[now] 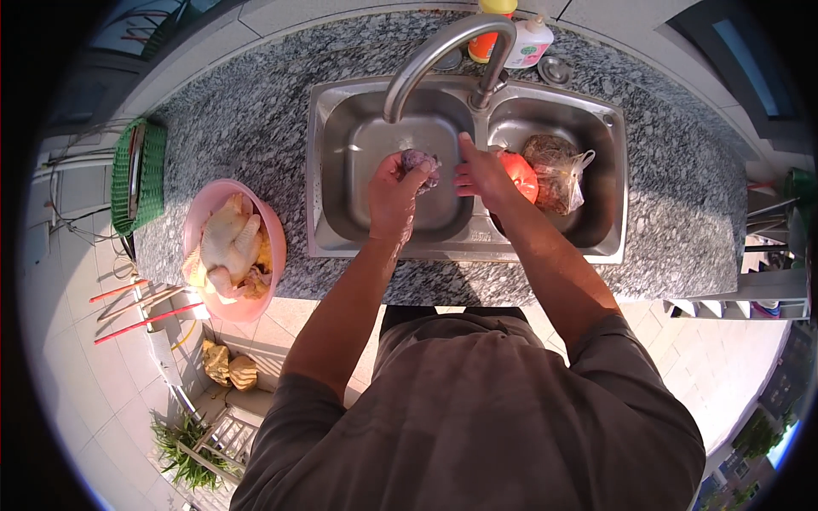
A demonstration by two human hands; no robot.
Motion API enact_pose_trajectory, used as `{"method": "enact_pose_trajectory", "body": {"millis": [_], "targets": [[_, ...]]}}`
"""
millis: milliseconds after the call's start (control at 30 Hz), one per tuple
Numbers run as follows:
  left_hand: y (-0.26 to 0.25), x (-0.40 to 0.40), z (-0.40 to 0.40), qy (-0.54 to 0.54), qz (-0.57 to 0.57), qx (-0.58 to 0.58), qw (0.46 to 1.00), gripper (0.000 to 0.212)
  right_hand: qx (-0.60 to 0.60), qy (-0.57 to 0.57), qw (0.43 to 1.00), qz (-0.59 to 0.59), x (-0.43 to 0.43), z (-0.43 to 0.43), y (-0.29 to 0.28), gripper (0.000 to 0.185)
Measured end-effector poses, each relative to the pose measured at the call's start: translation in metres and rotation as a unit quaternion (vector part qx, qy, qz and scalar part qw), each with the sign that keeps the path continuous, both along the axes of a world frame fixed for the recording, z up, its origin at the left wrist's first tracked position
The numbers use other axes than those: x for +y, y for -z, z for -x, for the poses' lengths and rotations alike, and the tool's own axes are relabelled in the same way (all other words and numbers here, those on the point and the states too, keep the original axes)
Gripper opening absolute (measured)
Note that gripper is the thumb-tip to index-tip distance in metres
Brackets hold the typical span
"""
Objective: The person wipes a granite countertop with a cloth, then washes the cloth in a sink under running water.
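Note:
Over the left basin of a double stainless steel sink (314,211), my left hand (395,191) holds a small purplish, wrinkled lump (420,170) between thumb and fingers; what it is, I cannot tell. My right hand (484,169) is over the divider between the basins, fingers apart, with nothing seen in it. Beside and partly under it, in the right basin, lies a red round thing (521,175). Touching that is a knotted clear plastic bag (565,185) with brown contents. The curved steel faucet (441,48) arches above the left basin; no water stream shows.
A pink plastic bowl (279,239) with a raw plucked chicken (225,239) stands at the counter's front left. A green woven basket (152,182) is at the left edge. Behind the sink stand a yellow-capped orange bottle (482,48), a white pump bottle (529,43) and a metal drain strainer (555,71).

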State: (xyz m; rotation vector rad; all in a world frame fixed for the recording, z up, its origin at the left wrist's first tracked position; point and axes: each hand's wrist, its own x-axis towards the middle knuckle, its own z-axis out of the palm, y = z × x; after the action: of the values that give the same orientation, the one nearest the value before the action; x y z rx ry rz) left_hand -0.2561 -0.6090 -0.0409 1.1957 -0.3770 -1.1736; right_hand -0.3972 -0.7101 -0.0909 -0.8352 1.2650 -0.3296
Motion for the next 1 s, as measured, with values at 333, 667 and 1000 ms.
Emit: {"method": "enact_pose_trajectory", "body": {"millis": [333, 667, 1000], "targets": [[0.066, 0.073, 0.023, -0.076, -0.099, -0.094, 0.988, 0.048, -0.101, 0.057, 0.993, -0.033, 0.067, -0.007, 0.023, 0.033], [0.048, 0.006, -0.033, 0.074, -0.107, 0.197, 0.972, 0.026, -0.016, 0.008, 0.984, 0.179, 0.061, -0.008, 0.03, 0.029], [0.057, -0.027, -0.067, 0.178, -0.055, 0.212, 0.959, 0.033, -0.33, -0.1, 0.904, -0.254, 0.046, -0.056, 0.024, 0.032]]}}
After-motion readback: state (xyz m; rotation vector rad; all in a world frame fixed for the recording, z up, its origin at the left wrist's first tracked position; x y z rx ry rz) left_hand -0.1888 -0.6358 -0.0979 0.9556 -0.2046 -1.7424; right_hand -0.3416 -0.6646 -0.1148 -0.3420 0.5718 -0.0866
